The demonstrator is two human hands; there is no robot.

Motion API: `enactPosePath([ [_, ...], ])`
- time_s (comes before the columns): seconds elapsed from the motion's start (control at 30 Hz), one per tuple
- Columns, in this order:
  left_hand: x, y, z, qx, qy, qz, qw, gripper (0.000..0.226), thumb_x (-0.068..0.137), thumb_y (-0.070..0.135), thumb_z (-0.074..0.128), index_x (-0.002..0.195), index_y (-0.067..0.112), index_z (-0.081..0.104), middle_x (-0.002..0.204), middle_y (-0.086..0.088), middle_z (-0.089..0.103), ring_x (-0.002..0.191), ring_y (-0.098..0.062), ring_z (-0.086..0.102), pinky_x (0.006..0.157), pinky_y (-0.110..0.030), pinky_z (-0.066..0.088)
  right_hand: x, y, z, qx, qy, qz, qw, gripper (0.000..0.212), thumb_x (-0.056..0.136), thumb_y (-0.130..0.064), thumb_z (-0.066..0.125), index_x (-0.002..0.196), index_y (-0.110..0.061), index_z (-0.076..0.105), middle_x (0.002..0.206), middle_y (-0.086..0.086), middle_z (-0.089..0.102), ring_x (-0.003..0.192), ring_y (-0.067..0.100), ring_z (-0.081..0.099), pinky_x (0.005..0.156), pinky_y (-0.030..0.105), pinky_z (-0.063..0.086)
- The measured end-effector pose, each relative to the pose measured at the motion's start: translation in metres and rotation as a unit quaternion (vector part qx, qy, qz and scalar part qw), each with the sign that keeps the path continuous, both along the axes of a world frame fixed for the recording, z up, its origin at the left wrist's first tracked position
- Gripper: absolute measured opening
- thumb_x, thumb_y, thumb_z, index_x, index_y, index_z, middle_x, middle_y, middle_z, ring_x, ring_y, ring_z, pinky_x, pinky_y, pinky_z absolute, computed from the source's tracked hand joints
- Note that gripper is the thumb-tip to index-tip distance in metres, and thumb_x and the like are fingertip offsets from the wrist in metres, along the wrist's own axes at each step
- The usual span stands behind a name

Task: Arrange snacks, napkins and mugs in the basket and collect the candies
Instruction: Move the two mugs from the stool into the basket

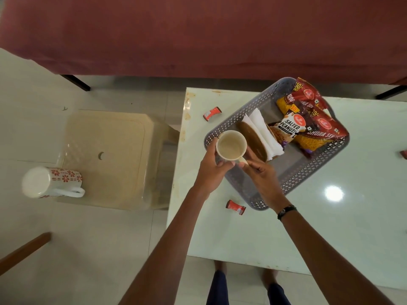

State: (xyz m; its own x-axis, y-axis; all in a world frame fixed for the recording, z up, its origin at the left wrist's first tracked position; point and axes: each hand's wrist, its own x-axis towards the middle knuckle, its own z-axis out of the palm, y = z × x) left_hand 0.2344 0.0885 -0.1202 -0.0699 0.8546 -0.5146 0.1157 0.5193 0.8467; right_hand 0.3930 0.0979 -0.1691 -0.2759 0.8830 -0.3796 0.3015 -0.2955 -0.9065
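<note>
A cream mug (230, 145) is held upright over the near-left corner of the grey perforated basket (308, 172). My left hand (212, 167) wraps its side and my right hand (261, 176) pinches its handle. Inside the basket lie a brown oval holder (253, 143) with white napkins (263, 130), a salted peanuts packet (286, 128) and red snack packets (317, 119). A floral white mug (51, 182) lies on its side on the plastic stool (105, 159). Red candies lie on the table: one candy (211, 114) left of the basket, another candy (235, 207) at its near side.
The white table (330, 227) stands before a maroon sofa (198, 34). At the right table edge another red candy (404, 154) peeks in. A wooden bar (24, 252) crosses the floor at lower left. My feet (242, 274) show below the table edge.
</note>
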Motion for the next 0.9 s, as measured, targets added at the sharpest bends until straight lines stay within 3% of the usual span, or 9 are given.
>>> enactPosePath([
  [0.07,0.002,0.0,0.002,0.002,-0.001,-0.002,1.0,0.076,0.083,0.016,0.068,0.144,0.027,0.022,0.129,0.015,0.038,0.116,0.001,0.035,0.063,0.01,0.036,0.0,0.0,0.002,-0.021,-0.031,-0.008,0.999,0.024,0.088,-0.023,0.062,0.106,-0.011,0.072,0.134,0.0,0.057,0.098,-0.004,0.06,0.085,0.014,0.046],
  [0.17,0.002,0.0,0.004,0.002,0.003,0.0,1.0,0.076,0.083,0.019,0.068,0.144,0.027,0.022,0.138,0.01,0.04,0.119,-0.001,0.037,0.07,0.007,0.038,-0.003,0.001,0.008,-0.031,-0.084,-0.007,0.996,0.031,0.086,-0.034,0.061,0.095,-0.006,0.07,0.09,0.013,0.067,0.071,0.017,0.057,0.065,0.025,0.04],
  [0.23,0.001,-0.001,0.006,-0.001,0.019,0.002,1.0,0.074,0.085,0.023,0.066,0.145,0.027,0.023,0.146,0.005,0.038,0.127,-0.009,0.04,0.087,-0.007,0.036,-0.007,0.001,0.013,0.001,-0.11,-0.027,0.994,0.025,0.089,-0.028,0.06,0.098,-0.006,0.066,0.106,0.008,0.066,0.089,0.015,0.06,0.074,0.027,0.045],
  [0.3,-0.002,-0.004,0.009,-0.004,0.029,0.019,0.999,0.071,0.086,0.025,0.064,0.145,0.025,0.024,0.149,0.005,0.036,0.134,-0.012,0.037,0.094,-0.018,0.032,-0.012,-0.003,0.019,0.07,-0.124,-0.091,0.986,0.019,0.091,-0.02,0.059,0.106,-0.009,0.061,0.125,0.005,0.058,0.103,0.014,0.059,0.086,0.029,0.049],
  [0.47,-0.019,-0.019,0.013,0.054,0.058,0.12,0.99,0.046,0.088,0.015,0.06,0.131,0.019,0.043,0.139,0.004,0.048,0.126,-0.009,0.045,0.086,-0.004,0.038,-0.046,-0.014,0.042,0.262,-0.151,-0.12,0.946,0.017,0.092,-0.006,0.052,0.108,-0.004,0.056,0.112,0.011,0.06,0.104,0.022,0.058,0.087,0.035,0.054],
  [0.57,-0.04,-0.035,0.016,0.082,0.093,0.179,0.976,0.035,0.089,0.003,0.055,0.122,0.013,0.05,0.125,0.001,0.056,0.113,-0.011,0.053,0.072,0.002,0.042,-0.081,-0.019,0.056,0.267,-0.127,-0.091,0.951,0.013,0.093,-0.007,0.053,0.105,-0.004,0.059,0.105,0.007,0.064,0.098,0.016,0.058,0.084,0.024,0.051],
  [0.67,-0.071,-0.054,0.02,0.097,0.12,0.211,0.965,0.034,0.088,-0.001,0.052,0.119,0.013,0.052,0.117,0.002,0.059,0.107,-0.011,0.056,0.076,-0.002,0.043,-0.124,-0.027,0.058,0.234,-0.086,-0.038,0.968,0.013,0.093,-0.007,0.052,0.102,-0.009,0.061,0.101,0.0,0.064,0.092,0.005,0.056,0.082,0.008,0.045],
  [0.77,-0.111,-0.075,0.021,0.112,0.175,0.244,0.947,0.036,0.084,-0.003,0.051,0.115,0.015,0.053,0.113,0.001,0.061,0.104,-0.011,0.058,0.085,-0.012,0.043,-0.172,-0.037,0.054,0.201,-0.044,0.029,0.978,0.015,0.092,-0.007,0.05,0.1,-0.011,0.062,0.1,0.0,0.065,0.088,0.009,0.059,0.078,0.016,0.048],
  [0.9,-0.169,-0.1,0.022,0.132,0.246,0.322,0.905,0.036,0.081,-0.007,0.05,0.112,0.011,0.054,0.116,-0.002,0.061,0.102,-0.013,0.056,0.076,-0.011,0.044,-0.237,-0.06,0.051,0.147,-0.009,0.134,0.98,0.017,0.091,-0.006,0.049,0.099,-0.011,0.063,0.101,0.0,0.065,0.088,0.011,0.06,0.078,0.019,0.048],
])
